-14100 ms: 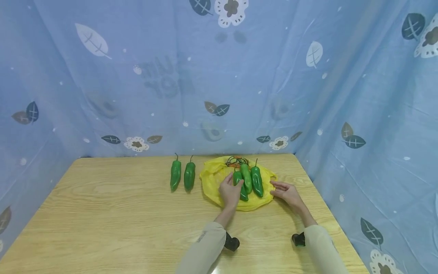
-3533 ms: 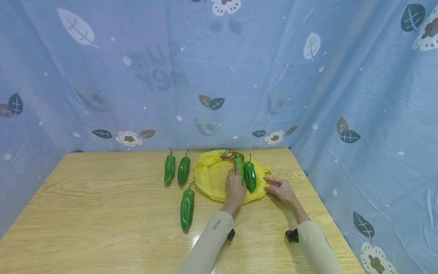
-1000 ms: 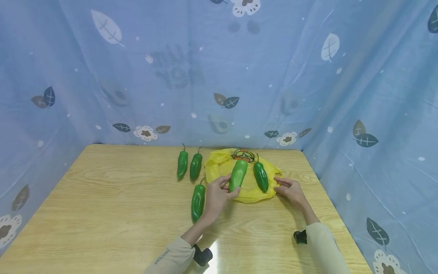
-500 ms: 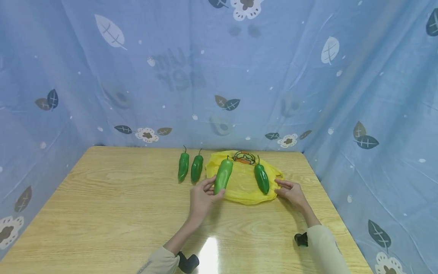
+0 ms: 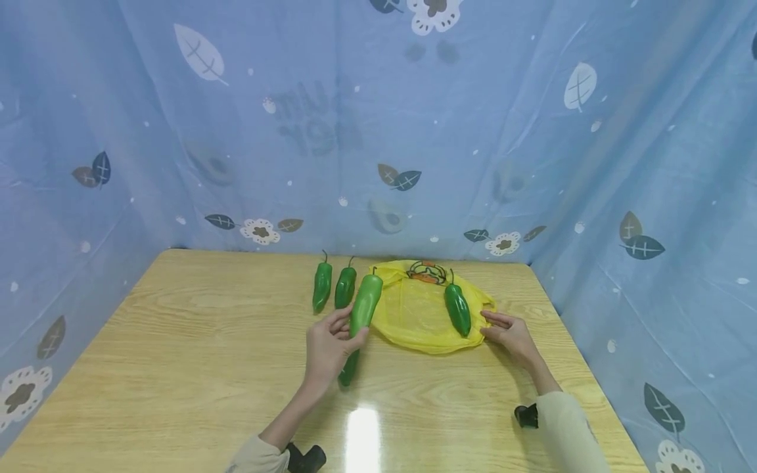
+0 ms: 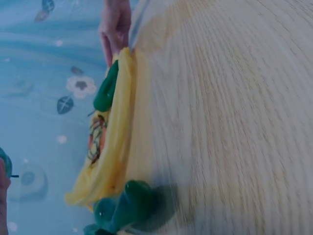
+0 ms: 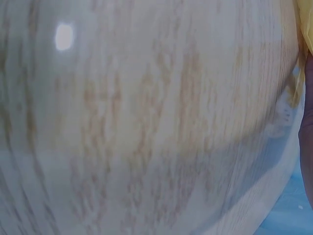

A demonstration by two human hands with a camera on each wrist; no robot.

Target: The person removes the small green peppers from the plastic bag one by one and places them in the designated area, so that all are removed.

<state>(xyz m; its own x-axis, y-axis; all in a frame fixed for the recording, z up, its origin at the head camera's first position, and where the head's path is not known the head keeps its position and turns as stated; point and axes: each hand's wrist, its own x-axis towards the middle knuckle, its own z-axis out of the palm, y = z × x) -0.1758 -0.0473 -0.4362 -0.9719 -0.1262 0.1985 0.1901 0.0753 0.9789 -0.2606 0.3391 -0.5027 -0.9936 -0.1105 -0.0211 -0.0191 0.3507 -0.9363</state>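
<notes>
My left hand (image 5: 326,348) grips a light green pepper (image 5: 367,299) between thumb and fingers, left of a flattened yellow plastic bag (image 5: 408,328). Beneath it in the head view, a darker green pepper (image 5: 349,371) lies on the table, partly covered by the held one and the hand. My right hand (image 5: 513,335) pinches the bag's right edge. One dark green pepper (image 5: 457,309) lies on the bag near that hand. In the left wrist view the held pepper (image 6: 5,162) barely shows at the left edge.
Two more green peppers, one (image 5: 322,287) left of the other (image 5: 345,287), lie side by side near the back of the wooden table (image 5: 207,368). A blue patterned curtain (image 5: 296,184) stands behind the table and along its sides.
Since the first frame, one pepper has moved from the bag to the table's front left. My left hand has since lifted the light green pepper off the bag and carried it left. The right hand stays.
</notes>
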